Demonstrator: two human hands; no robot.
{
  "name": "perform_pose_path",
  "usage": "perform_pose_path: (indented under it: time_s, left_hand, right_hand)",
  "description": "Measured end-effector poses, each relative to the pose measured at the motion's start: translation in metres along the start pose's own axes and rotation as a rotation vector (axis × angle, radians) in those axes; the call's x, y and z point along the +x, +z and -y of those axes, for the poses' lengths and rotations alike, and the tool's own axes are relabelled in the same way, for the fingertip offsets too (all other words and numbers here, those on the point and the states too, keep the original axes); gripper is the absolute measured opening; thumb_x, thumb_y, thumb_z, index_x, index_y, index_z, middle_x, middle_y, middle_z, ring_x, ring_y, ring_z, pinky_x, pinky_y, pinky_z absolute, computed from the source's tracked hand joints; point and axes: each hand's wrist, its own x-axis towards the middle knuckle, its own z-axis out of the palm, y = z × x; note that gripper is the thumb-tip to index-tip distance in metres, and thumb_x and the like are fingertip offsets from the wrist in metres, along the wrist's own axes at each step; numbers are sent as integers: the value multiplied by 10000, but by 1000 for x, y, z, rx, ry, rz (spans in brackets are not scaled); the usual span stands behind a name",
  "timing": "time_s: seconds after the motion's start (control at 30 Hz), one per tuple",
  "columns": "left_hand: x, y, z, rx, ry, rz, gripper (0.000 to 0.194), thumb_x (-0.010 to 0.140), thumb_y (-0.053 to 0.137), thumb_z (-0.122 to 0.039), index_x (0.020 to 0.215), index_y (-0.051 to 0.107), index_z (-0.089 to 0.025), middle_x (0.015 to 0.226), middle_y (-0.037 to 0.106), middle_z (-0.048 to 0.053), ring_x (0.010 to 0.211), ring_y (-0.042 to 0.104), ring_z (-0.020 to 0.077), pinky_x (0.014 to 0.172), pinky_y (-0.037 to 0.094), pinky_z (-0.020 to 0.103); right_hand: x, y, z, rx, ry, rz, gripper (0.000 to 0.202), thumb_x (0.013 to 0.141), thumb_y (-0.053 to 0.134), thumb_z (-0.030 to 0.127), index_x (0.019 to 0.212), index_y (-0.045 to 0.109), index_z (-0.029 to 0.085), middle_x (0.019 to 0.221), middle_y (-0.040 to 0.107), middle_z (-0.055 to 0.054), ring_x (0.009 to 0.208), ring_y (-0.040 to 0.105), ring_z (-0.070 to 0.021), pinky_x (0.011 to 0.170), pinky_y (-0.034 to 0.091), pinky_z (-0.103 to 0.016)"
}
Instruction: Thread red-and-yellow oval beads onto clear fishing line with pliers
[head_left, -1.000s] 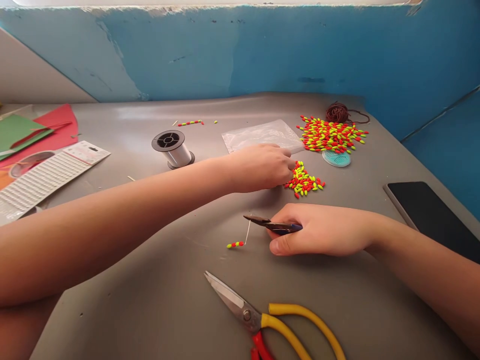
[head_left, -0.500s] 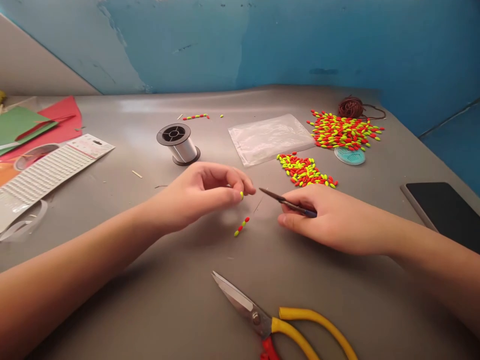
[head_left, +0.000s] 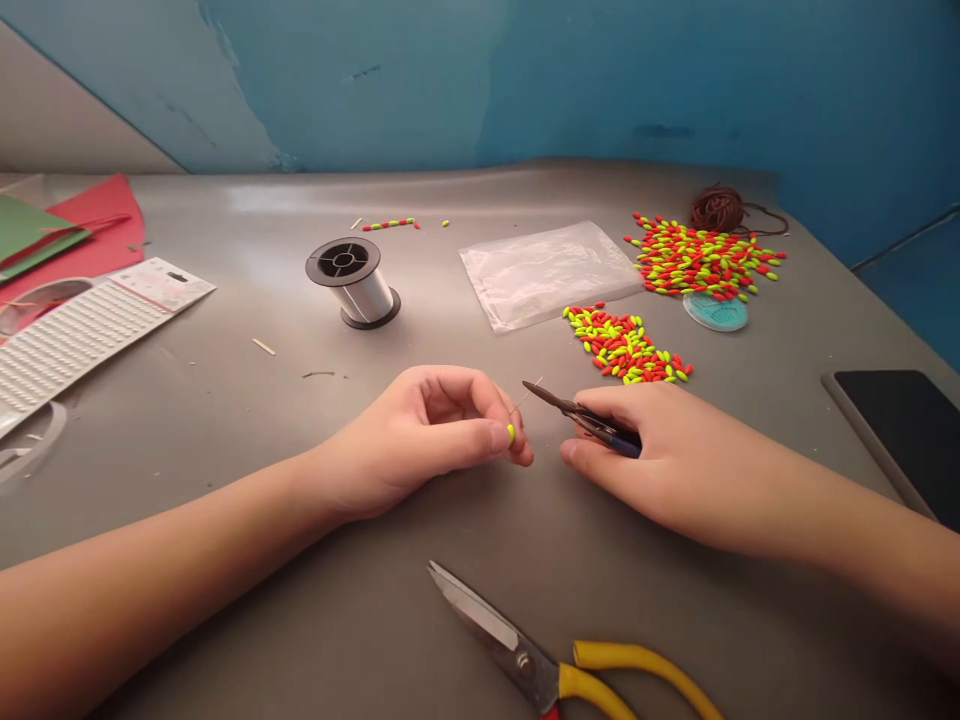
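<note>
My left hand (head_left: 439,440) pinches a yellow-green bead (head_left: 511,434) between thumb and fingers. From the bead a short, thin wire end (head_left: 526,395) sticks up toward the right; any other beads on it are hidden by the hand. My right hand (head_left: 649,460) is closed around dark needle-nose pliers (head_left: 577,412), whose slim tip points left beside the wire end. Whether the tip touches the wire, I cannot tell. Loose red and yellow-green beads (head_left: 622,345) lie just beyond my right hand. Yellow-handled scissors (head_left: 525,665) rest on the table in front.
A wire spool (head_left: 364,290) stands behind my left hand. Farther back are a clear plastic bag (head_left: 547,275), a larger bead pile (head_left: 697,258), a turquoise round case (head_left: 716,311) and brown yarn (head_left: 716,208). A phone (head_left: 900,430) lies right, a card of white beads (head_left: 97,330) left.
My left hand has come down and right, nearer the pliers. The short string of beads that hung under it no longer shows. The wire end now stands up by the pliers' tip.
</note>
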Motion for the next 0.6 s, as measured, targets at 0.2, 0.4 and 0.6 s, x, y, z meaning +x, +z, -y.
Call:
perform_pose_path:
  time_s: [0.2, 0.4, 0.6]
  left_hand:
    - [0, -1, 5, -46, 42, 45, 123, 938, 800, -198, 847, 727, -159, 916, 742, 21, 943, 728, 149, 898, 555, 287]
    - [-3, -1, 6, -20, 30, 61, 131, 942, 802, -217, 849, 732, -158, 918, 758, 29, 954, 723, 145, 913, 550, 282]
    - [0, 0, 4, -220, -14, -85, 101, 900, 826, -186, 823, 770, -153, 1054, 756, 37, 1025, 744, 163, 1006, 570, 309]
  right_hand:
    - [-4, 8, 6, -39, 5, -15, 382, 986, 557, 525, 730, 526, 243, 668, 601, 46, 587, 501, -140, 485, 337, -299]
    - [-6, 11, 4, -26, -19, 16, 416, 1000, 534, 504, 689, 483, 233, 644, 548, 46, 584, 459, -136, 492, 305, -296]
    - [-3, 5, -1, -88, -53, 62, 367, 976, 559, 451, 691, 474, 236, 613, 529, 44, 568, 446, -142, 492, 295, -301]
